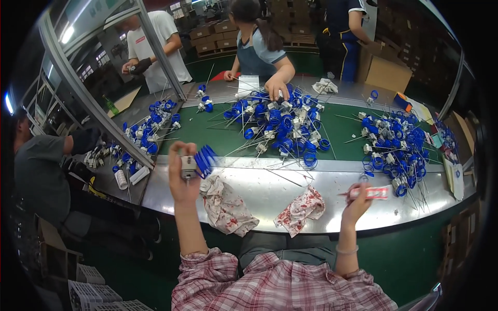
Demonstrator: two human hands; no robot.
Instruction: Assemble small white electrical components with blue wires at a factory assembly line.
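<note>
My left hand [182,179] is raised over the near metal edge of the bench, its fingers closed around a small grey-white block with a blue coil [206,159]. The coil sticks out to the right and is a little blurred. In my right hand [356,208] is a red-and-white squeeze tube [377,193], its thin red tip pointing left. Between my hands lie two white cloths with red stains, a larger crumpled cloth [225,207] and a smaller cloth [302,210]. Ahead, a heap of blue-coiled parts [282,124] with thin rods covers the middle of the green belt [202,137].
More blue-coiled parts [394,147] are heaped at the right, and another heap [150,127] lies left, beyond a metal frame post [98,88]. Across the belt a co-worker's hand [279,89] touches the middle heap. Other people stand around the bench. A cardboard box [386,67] sits far right.
</note>
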